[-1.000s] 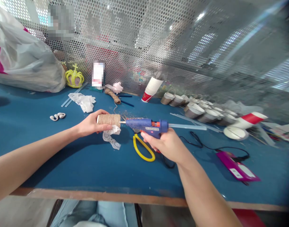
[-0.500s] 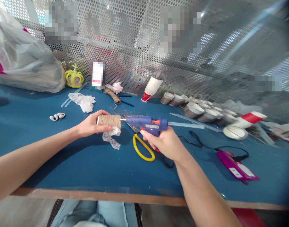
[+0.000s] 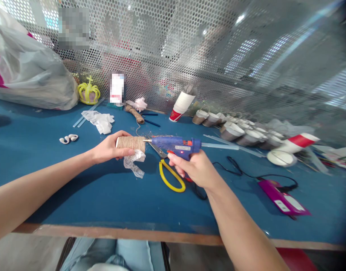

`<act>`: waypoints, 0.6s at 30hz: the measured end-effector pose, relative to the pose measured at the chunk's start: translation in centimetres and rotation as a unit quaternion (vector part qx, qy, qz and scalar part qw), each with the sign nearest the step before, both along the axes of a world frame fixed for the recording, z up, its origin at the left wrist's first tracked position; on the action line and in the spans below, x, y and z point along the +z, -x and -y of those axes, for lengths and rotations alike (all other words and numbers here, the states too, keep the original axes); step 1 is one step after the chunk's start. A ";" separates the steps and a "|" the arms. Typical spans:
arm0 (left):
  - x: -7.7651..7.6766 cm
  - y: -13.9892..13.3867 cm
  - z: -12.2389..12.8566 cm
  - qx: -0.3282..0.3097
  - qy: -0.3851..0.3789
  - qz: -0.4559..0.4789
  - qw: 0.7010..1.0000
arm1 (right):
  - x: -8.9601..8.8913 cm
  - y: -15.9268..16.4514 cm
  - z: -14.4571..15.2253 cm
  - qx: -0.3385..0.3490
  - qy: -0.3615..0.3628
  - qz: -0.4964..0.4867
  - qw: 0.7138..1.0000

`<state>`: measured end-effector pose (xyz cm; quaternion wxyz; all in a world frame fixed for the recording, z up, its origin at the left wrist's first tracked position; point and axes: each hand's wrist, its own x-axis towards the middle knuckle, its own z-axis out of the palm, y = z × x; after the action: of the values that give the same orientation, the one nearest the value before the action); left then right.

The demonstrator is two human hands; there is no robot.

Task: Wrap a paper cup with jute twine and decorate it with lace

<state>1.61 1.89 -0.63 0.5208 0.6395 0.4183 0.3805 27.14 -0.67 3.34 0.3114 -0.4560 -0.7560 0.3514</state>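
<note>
My left hand (image 3: pixel 112 146) is wrapped round a twine-covered cup (image 3: pixel 131 142) lying on its side, white rim to the left. A strip of white lace (image 3: pixel 134 165) hangs from its lower side. My right hand (image 3: pixel 197 167) grips a blue glue gun (image 3: pixel 173 145) with a clear glue stick (image 3: pixel 220 146) in its back. The gun's metal nozzle points left and meets the right end of the cup; whether it touches is too small to tell. Yellow-handled scissors (image 3: pixel 173 181) lie on the table under the gun, their blades partly hidden.
At the back stand a yellow crown (image 3: pixel 89 92), a phone (image 3: pixel 117 88), a twine bundle (image 3: pixel 135 113) and stacked paper cups (image 3: pixel 182 105). Several small covered cups (image 3: pixel 232 131) sit back right. A purple power strip (image 3: pixel 283 199) with a black cord lies right. White earbuds (image 3: pixel 68 139) lie left.
The glue gun has shifted very slightly, its back end dipping a little left and its nozzle staying at the cup's right end. My left hand and the cup have hardly moved.
</note>
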 end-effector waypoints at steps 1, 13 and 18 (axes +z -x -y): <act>0.0 0.0 0.0 0.000 0.004 0.007 1.000 | 0.0 0.0 0.0 -0.001 0.003 -0.002 1.000; -0.4 0.1 -0.1 0.001 0.055 0.080 0.995 | -0.2 0.1 0.2 0.017 0.041 -0.038 0.998; -0.4 0.1 -0.1 0.002 0.063 0.092 0.994 | -0.2 0.1 0.1 0.029 0.036 -0.034 0.998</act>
<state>1.53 2.03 -1.07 0.5955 0.5670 0.3928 0.4118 27.04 -0.80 3.11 0.3105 -0.4326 -0.7445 0.4027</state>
